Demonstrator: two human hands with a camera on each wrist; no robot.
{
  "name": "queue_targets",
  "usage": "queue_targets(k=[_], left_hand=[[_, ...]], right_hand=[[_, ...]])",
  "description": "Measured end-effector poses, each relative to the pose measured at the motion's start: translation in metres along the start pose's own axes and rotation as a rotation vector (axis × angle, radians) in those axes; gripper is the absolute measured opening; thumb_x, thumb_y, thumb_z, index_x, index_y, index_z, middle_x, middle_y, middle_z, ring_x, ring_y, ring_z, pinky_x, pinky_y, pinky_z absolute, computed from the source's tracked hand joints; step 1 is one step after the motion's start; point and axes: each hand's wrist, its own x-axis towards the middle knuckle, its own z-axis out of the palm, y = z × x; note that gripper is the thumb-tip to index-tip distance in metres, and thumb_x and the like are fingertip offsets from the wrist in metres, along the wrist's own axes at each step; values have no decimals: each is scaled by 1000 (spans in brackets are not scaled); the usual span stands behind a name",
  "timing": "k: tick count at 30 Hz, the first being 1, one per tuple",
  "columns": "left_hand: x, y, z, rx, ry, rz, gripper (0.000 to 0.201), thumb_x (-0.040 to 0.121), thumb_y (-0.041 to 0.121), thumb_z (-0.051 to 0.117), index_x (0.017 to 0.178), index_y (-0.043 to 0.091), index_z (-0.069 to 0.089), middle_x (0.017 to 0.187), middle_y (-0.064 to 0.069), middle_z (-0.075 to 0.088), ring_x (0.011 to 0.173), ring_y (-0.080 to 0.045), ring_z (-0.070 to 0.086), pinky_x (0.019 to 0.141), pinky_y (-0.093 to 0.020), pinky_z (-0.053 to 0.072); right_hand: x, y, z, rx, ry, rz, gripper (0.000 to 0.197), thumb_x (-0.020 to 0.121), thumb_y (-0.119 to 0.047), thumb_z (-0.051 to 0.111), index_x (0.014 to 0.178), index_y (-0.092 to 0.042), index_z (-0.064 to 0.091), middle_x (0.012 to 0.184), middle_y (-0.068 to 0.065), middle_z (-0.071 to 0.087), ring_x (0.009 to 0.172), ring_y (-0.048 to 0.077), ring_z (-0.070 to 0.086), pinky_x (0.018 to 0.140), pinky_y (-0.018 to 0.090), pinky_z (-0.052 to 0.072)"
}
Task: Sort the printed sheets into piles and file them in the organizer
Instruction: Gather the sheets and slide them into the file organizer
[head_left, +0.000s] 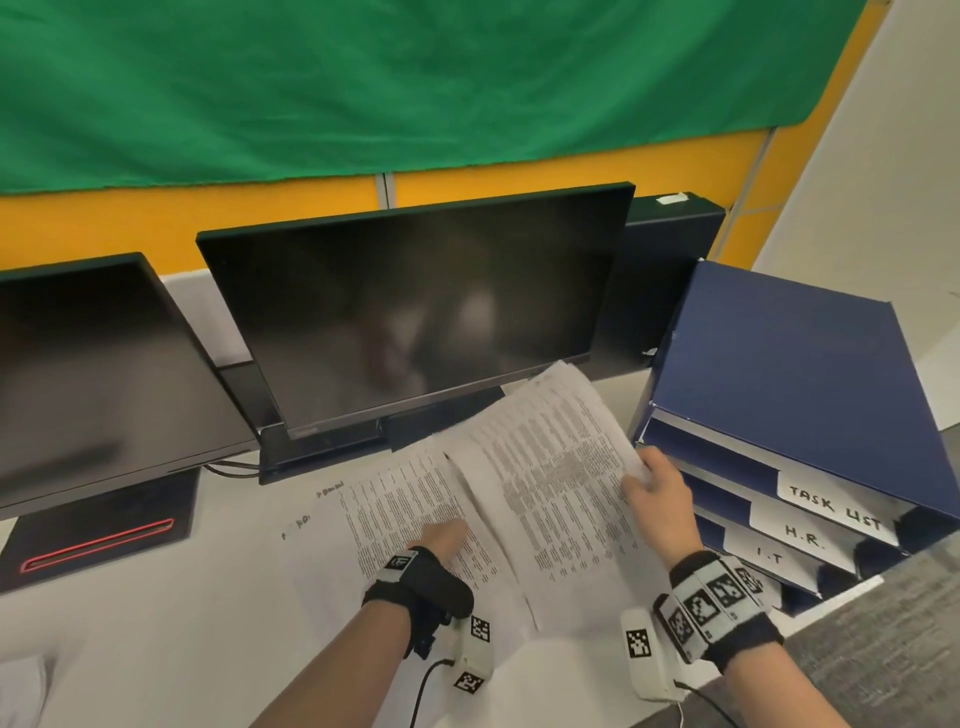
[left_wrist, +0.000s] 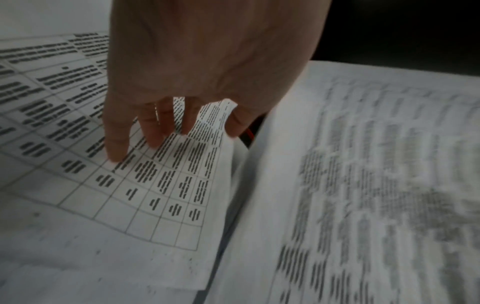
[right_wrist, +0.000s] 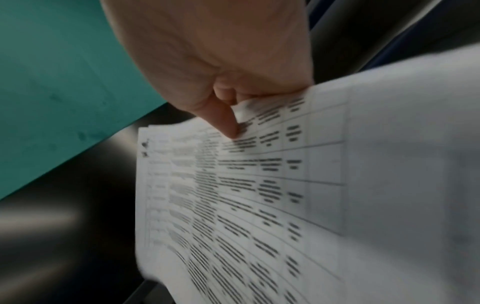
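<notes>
I hold one stack of printed sheets down and lift another beside the organizer.

On the far left I see a dark monitor (head_left: 98, 374) on its stand, then a second monitor (head_left: 415, 312) straight ahead, both on the white desk (head_left: 156, 623). My left hand (head_left: 441, 538) lies on the flat stack of sheets (head_left: 405, 509); from the wrist its fingers (left_wrist: 116, 144) are spread and fairly straight, tips pressing the printed table, the thumb tucked under a lifted edge. Just to the right, touching that stack, is the raised stack (head_left: 550, 483), tilted up toward the second monitor. My right hand (head_left: 657, 501) grips its right edge, thumb (right_wrist: 228, 125) on top and fingers curled beneath. Just right of that hand stands the blue organizer (head_left: 795, 374), its trays labelled TASK LIST, H.R. and I.T.
</notes>
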Motion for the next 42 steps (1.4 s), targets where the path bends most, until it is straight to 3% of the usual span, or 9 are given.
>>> queue_targets(k=[4, 8, 12, 15, 20, 26, 32, 38, 42], left_hand=[[-56, 30, 0, -296, -81, 177, 62, 96, 57, 20, 143, 17, 32, 146, -12, 35, 133, -29, 35, 111, -42, 23], [-92, 69, -3, -434, -209, 521, 59, 87, 61, 46, 134, 26, 38, 134, 10, 43, 117, -8, 45, 107, -36, 30], [-92, 94, -6, -384, 5, 682, 31, 92, 18, 55, 120, 20, 41, 122, -1, 55, 110, -16, 56, 85, -27, 47], [-95, 97, -5, -350, 82, 786, 27, 95, 10, 47, 120, 19, 44, 118, 1, 55, 111, -18, 55, 93, -33, 48], [-95, 82, 4, -351, 153, 843, 29, 97, 10, 43, 126, 15, 36, 107, 14, 51, 95, 4, 52, 68, 1, 43], [-88, 73, 7, -406, 141, 779, 37, 92, 17, 55, 122, 21, 34, 112, 3, 52, 100, -13, 57, 76, -28, 51], [-85, 73, 4, -505, 112, 694, 19, 95, 20, 48, 114, 16, 50, 109, -6, 62, 93, -19, 63, 77, -35, 53], [-98, 72, 6, -436, 105, 804, 18, 96, 12, 44, 111, 22, 41, 95, 11, 58, 84, -3, 59, 59, -13, 48], [-93, 65, 12, -340, 154, 803, 30, 95, 14, 48, 117, 26, 31, 102, 11, 56, 86, -8, 61, 62, -19, 50]], right_hand=[[1, -2, -13, 266, 62, -56, 13, 92, -5, 49, 93, -17, 54, 95, 1, 64, 86, 21, 63, 75, 39, 53], [1, -9, -22, 527, 65, -18, 16, 91, -3, 52, 89, -19, 55, 98, 4, 67, 89, 23, 65, 81, 39, 53], [0, -14, -23, 597, 27, -52, 8, 89, -2, 57, 88, -10, 57, 98, 8, 70, 90, 21, 66, 83, 40, 51], [-4, -16, -13, 547, -8, -102, 9, 88, -2, 59, 96, -6, 60, 98, -3, 70, 89, 4, 66, 83, 32, 48], [-7, -15, -1, 693, -14, 0, 24, 87, -3, 59, 102, -22, 60, 106, -3, 71, 99, 12, 67, 89, 38, 51], [-9, -16, 9, 656, -54, 46, 30, 81, -14, 68, 110, -16, 58, 107, 6, 63, 98, 21, 58, 88, 40, 44], [-9, -22, 15, 814, -98, 157, 22, 90, -17, 57, 107, -8, 67, 110, 8, 69, 107, 25, 62, 90, 40, 46], [-5, -22, 12, 837, -75, 132, 9, 77, -19, 61, 85, -16, 59, 102, 9, 62, 113, 38, 54, 103, 58, 38], [-11, -31, 18, 747, -70, 91, 17, 83, -34, 56, 97, -24, 54, 110, 5, 59, 107, 25, 57, 90, 44, 48]])
